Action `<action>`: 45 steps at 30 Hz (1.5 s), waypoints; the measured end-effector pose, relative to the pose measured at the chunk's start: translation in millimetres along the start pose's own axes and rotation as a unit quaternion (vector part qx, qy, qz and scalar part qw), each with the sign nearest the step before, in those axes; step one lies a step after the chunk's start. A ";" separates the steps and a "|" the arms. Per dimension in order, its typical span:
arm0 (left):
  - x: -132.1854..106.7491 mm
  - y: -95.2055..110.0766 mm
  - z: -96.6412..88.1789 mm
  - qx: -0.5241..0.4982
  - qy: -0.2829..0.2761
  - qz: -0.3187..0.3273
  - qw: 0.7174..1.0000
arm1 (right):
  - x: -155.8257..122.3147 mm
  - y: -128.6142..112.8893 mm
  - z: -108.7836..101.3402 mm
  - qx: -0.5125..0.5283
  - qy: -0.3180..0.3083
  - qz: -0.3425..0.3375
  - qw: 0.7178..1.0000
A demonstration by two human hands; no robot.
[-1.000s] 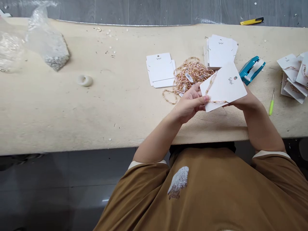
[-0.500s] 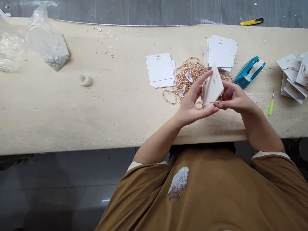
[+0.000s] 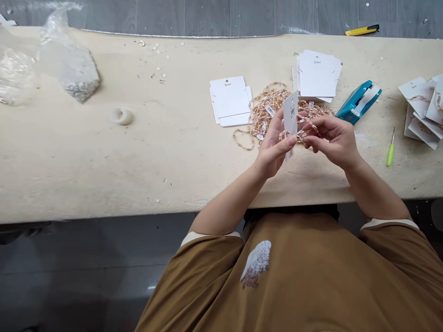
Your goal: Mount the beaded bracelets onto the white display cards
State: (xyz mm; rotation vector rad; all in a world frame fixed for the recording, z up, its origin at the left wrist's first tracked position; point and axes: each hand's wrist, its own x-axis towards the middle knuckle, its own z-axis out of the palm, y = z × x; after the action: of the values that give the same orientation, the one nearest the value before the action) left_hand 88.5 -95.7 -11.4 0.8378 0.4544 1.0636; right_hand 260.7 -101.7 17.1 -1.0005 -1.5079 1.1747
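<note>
On the pale work table [image 3: 104, 157], a tangle of gold bead chain [image 3: 266, 110] lies with a white card stack [image 3: 230, 97] just left, a second card stack [image 3: 318, 74] behind, a teal stapler [image 3: 358, 102], green-handled awl [image 3: 390, 150] and carded chains [image 3: 424, 110] rightward, and plastic bags [image 3: 76, 69] far left.

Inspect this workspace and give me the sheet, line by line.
Surface: cream workbench, dotted with small specks and scraps.
Job's things: white card held upright; gold and pink bead chain between the hands, above a tangled chain pile.
Clutter: blank card stacks; carded chains; teal stapler; green-handled awl; pale ring; plastic bag of beads.
Grippers: left hand pinches the card; right hand pinches the chain.
Cables: nothing seen.
Surroundings: yellow utility knife on grey planks beyond the bench; dark floor below.
</note>
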 end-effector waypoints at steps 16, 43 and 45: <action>-8.2 -14.9 2.5 0.150 0.114 0.059 0.980 | -13.0 14.9 10.2 -0.495 0.115 -0.269 0.818; 52.0 -19.2 -6.7 0.002 0.274 -0.043 0.961 | 30.5 46.9 7.5 -0.647 0.015 -0.151 0.747; 51.6 -19.8 -10.2 -0.006 0.280 -0.050 0.959 | 27.9 45.7 10.9 -0.655 -0.002 -0.159 0.739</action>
State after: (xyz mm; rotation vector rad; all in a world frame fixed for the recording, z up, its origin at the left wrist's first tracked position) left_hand 115.5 -50.1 -30.2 0.4842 0.9539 1.2038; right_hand 246.3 -67.8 -23.3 -1.4683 -2.3910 -0.3529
